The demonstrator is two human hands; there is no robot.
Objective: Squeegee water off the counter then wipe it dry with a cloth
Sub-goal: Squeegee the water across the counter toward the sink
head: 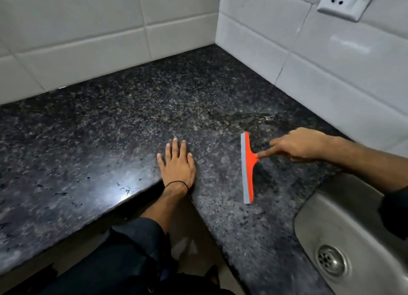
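Observation:
An orange squeegee with a grey rubber blade stands on the dark speckled granite counter, its blade running near to far. My right hand grips its handle from the right, index finger stretched along the neck towards the blade; the handle itself is hidden under the hand. My left hand lies flat on the counter with straight fingers, at the inner corner of the front edge. A wet smear shines just beyond the squeegee, and small droplets sit near the front edge. No cloth is in view.
A steel sink with its drain lies at the right, close to the squeegee. White tiled walls meet in a corner behind the counter. A wall socket is at the top right. My legs stand below the counter's edge.

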